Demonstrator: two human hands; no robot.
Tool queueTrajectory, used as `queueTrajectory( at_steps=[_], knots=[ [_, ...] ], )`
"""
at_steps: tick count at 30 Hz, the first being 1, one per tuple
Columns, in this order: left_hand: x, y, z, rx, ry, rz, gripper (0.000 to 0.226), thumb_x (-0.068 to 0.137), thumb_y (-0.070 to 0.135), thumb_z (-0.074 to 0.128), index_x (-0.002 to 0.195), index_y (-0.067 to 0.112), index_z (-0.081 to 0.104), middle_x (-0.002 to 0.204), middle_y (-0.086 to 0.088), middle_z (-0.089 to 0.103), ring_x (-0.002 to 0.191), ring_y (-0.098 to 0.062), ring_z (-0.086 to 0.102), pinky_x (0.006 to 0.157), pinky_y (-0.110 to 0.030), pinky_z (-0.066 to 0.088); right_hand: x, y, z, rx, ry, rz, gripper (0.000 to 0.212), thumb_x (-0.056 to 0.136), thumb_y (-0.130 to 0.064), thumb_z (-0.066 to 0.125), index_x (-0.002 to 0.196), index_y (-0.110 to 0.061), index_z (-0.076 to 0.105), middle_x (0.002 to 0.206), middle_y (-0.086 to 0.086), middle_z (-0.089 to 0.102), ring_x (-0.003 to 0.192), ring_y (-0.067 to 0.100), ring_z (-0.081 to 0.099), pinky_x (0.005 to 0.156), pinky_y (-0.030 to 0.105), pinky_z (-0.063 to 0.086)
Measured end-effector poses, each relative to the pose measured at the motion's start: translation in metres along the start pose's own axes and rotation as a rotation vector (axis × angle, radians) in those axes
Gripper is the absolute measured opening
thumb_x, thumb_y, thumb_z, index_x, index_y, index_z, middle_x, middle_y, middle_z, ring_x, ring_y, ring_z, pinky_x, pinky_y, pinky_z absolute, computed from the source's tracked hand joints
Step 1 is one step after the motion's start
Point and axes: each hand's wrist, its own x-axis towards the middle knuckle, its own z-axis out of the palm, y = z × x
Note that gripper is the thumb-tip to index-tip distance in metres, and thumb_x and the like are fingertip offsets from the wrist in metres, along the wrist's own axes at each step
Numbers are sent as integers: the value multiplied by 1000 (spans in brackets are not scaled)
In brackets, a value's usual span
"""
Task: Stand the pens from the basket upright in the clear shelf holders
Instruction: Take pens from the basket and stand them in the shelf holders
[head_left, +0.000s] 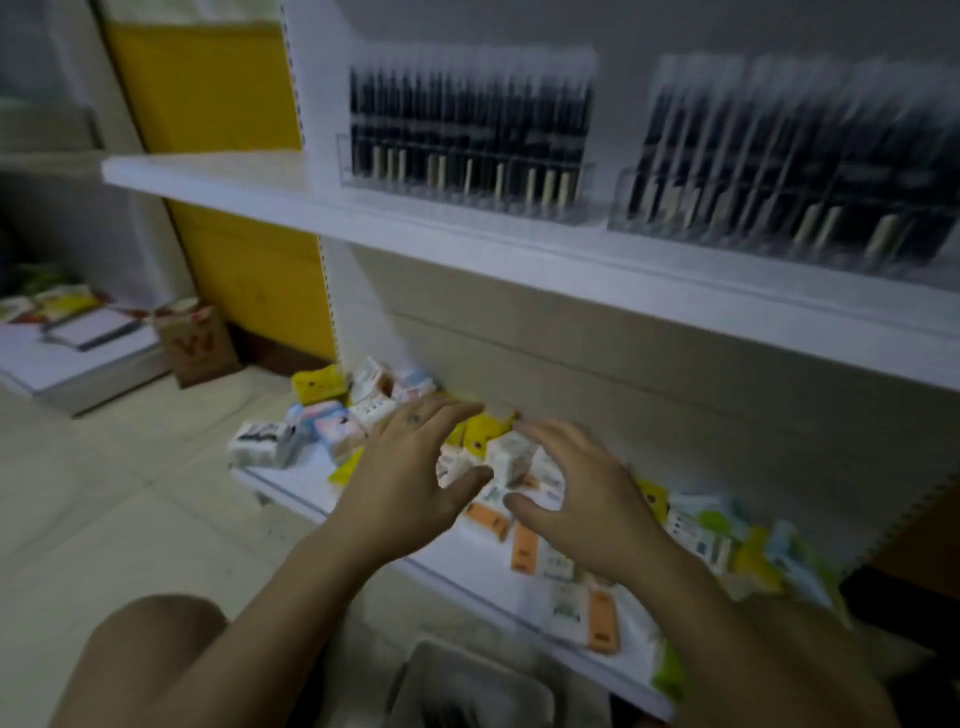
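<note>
Both hands, the left hand (410, 483) and the right hand (576, 501), hover with fingers spread and loose, grasping nothing, over small boxes (511, 457) on the lower shelf (291, 486), while dark pens (467, 119) stand upright in clear holders (462, 197) on the upper shelf (218, 176), and a blurred grey basket (467, 680) sits below the wrists.

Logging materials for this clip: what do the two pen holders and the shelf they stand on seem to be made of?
Pen holders: likely clear, glossy acrylic or plastic; the pens show through the front walls. Shelf: smooth white, probably painted metal or laminate; blur leaves it open.
</note>
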Motion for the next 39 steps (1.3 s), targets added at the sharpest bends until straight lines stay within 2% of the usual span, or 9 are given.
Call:
queueTrajectory(
  at_steps=[9, 14, 19, 22, 25, 28, 31, 35, 39],
  knots=[
    [-63, -65, 112, -118, -381, -472, 63, 85, 47, 67, 140, 25, 45, 143, 2, 48, 131, -19, 42, 105, -37, 39, -34, 61, 125, 29, -470, 324, 72, 89, -49, 62, 149, -28, 28, 155, -6, 26, 140, 18, 30, 111, 39, 33],
    [-102, -79, 176, -297, -503, -736, 61, 84, 38, 69, 138, 21, 47, 139, 0, 52, 124, -18, 50, 99, -28, 40, -63, 80, 174, 43, -659, 460, 73, 86, -46, 65, 148, -24, 33, 149, 0, 34, 135, 20, 37, 105, 36, 38],
    [-175, -97, 221, -453, -612, -947, 16, 87, 24, 68, 98, 14, 63, 96, -7, 64, 85, -21, 61, 80, -36, 55, -95, 100, 207, 35, -886, 544, 56, 87, -37, 66, 136, -16, 48, 134, 6, 54, 116, 21, 55, 84, 26, 45],
    [-197, -100, 238, -564, -631, -1074, 15, 83, 14, 72, 97, 11, 67, 91, -2, 65, 89, -19, 60, 77, -31, 53, -102, 118, 222, 32, -995, 624, 61, 90, -36, 64, 140, -8, 43, 143, 10, 46, 126, 26, 49, 84, 21, 40],
    [-193, -103, 254, -606, -677, -1127, 13, 85, 16, 69, 96, 10, 66, 88, -14, 62, 82, -20, 56, 73, -28, 46, -103, 136, 235, 22, -1061, 712, 74, 88, -42, 65, 148, -12, 34, 152, 6, 36, 133, 24, 43, 92, 24, 39],
    [-187, -114, 263, -637, -619, -1170, 18, 87, 22, 67, 101, 12, 66, 92, -6, 66, 84, -17, 60, 70, -26, 47, -99, 146, 257, 23, -1086, 775, 69, 87, -40, 65, 146, -14, 39, 146, 6, 44, 117, 19, 52, 83, 24, 43],
    [-191, -129, 264, -722, -530, -1270, 17, 85, 17, 69, 102, 15, 66, 93, 2, 65, 88, -15, 60, 64, -19, 45, -92, 144, 289, 52, -1083, 824, 63, 87, -35, 66, 142, -14, 44, 143, 7, 47, 117, 22, 54, 94, 33, 48],
    [-211, -152, 270, -714, -488, -1432, 17, 81, 18, 73, 83, 24, 58, 87, 7, 59, 85, -13, 55, 65, -20, 43, -88, 145, 331, 90, -1078, 864, 52, 89, -31, 64, 135, -12, 52, 136, 11, 52, 110, 26, 57, 88, 31, 47],
    [-223, -169, 284, -660, -617, -1463, 41, 81, 22, 73, 118, 14, 58, 109, -1, 56, 103, -23, 56, 88, -32, 49, -96, 151, 361, 100, -1221, 860, 40, 89, -32, 63, 123, -13, 60, 123, 11, 61, 99, 23, 60, 90, 36, 51]
  ],
)
